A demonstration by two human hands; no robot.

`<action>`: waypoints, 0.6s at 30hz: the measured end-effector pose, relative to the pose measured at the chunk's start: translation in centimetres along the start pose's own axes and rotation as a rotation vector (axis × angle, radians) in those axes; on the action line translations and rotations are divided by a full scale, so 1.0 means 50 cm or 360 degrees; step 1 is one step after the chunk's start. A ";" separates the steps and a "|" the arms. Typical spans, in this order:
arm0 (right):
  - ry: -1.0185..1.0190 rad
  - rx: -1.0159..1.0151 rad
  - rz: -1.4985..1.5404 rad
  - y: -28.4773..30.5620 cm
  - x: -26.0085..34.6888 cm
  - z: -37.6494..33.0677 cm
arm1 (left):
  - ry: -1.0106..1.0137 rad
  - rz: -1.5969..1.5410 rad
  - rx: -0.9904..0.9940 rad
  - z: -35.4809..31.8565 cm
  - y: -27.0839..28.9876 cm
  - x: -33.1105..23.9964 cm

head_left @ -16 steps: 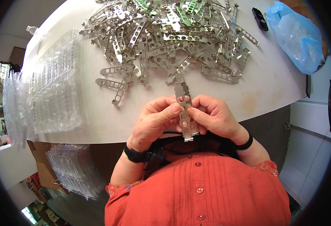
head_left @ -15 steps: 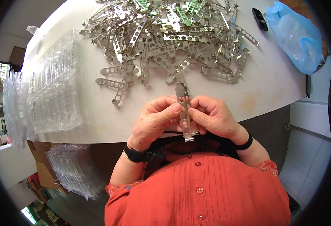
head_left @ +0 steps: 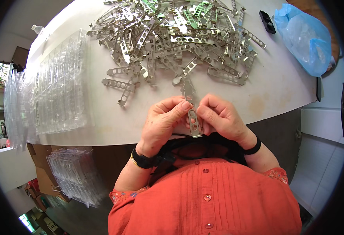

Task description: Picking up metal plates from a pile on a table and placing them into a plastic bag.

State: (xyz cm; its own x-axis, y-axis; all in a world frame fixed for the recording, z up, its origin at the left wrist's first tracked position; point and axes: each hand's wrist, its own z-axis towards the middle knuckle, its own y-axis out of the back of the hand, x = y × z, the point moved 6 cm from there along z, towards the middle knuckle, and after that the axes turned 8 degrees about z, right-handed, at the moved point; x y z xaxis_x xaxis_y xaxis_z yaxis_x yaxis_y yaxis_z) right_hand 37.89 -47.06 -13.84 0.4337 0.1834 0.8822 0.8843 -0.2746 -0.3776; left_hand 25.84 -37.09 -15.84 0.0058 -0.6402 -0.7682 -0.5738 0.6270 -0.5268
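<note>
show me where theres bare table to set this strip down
Bare tabletop lies right of the right hand, between the heap of perforated metal strips and the blue plastic bag. A narrower bare band runs between the clear plastic trays and the heap. The far middle is crowded.

I am wearing an orange pleated blouse [head_left: 211,199] with small round buttons and patterned short sleeves, a black watch [head_left: 142,159] beside a thin gold bangle [head_left: 133,160], and a black band [head_left: 253,147].

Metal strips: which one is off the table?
The perforated strip pinched between the left hand and right hand; the others lie in the pile.
</note>
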 end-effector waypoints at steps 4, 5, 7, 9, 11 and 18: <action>-0.0013 0.0050 0.0015 -0.012 -0.001 0.002 | -0.0045 0.0165 -0.0057 -0.007 -0.002 -0.004; -0.0028 0.0041 -0.0007 -0.011 -0.001 0.001 | -0.0052 0.0195 -0.0077 -0.009 -0.001 -0.006; -0.0036 0.0031 -0.0028 -0.010 0.000 -0.002 | -0.0062 0.0229 -0.0092 -0.012 -0.004 -0.010; -0.0041 -0.0016 -0.0056 -0.006 -0.001 -0.003 | -0.0092 0.0415 -0.0225 -0.016 -0.003 -0.015; -0.0045 -0.0026 0.0013 -0.013 -0.005 -0.001 | -0.0152 0.0451 -0.0251 -0.021 -0.001 -0.017; 0.0042 0.0019 0.0060 -0.005 -0.017 0.001 | -0.0540 0.0855 -0.0379 -0.024 -0.014 -0.049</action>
State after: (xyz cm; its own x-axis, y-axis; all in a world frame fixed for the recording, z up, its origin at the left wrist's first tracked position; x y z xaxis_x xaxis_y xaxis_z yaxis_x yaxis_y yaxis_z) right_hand 37.32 -47.09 -14.52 0.4623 0.1481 0.8743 0.8694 -0.2696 -0.4140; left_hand 25.24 -36.48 -13.16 -0.0965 -0.0678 -0.9930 -0.7333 0.6794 0.0249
